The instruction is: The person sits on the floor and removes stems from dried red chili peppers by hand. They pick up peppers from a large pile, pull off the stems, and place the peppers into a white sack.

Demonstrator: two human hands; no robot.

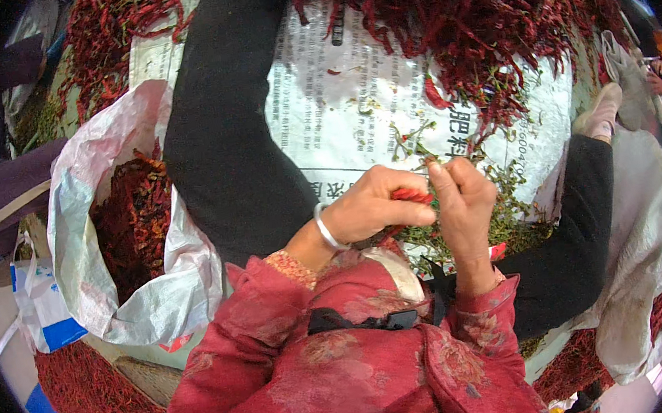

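Observation:
Red chili peppers [412,195] are gripped in my left hand [375,202], which wears a white bracelet [328,228]. My right hand [464,208] is close against it, thumb and bent forefinger pinched at a stem end [433,161]; what its other fingers hold is hidden. Below and beside the hands lies a pile of green stems [511,213]. A few loose green stems [414,139] and one bright red chili [435,94] lie on the printed white woven sack [321,106] spread between my legs.
A large heap of dried red chilies [467,8] covers the far side. At left stands an open white sack [73,231] holding chilies [135,219]. More chilies [122,23] lie beyond my left leg [228,127]. A crumpled pale sack [643,224] is at right, near another person's hand [660,85].

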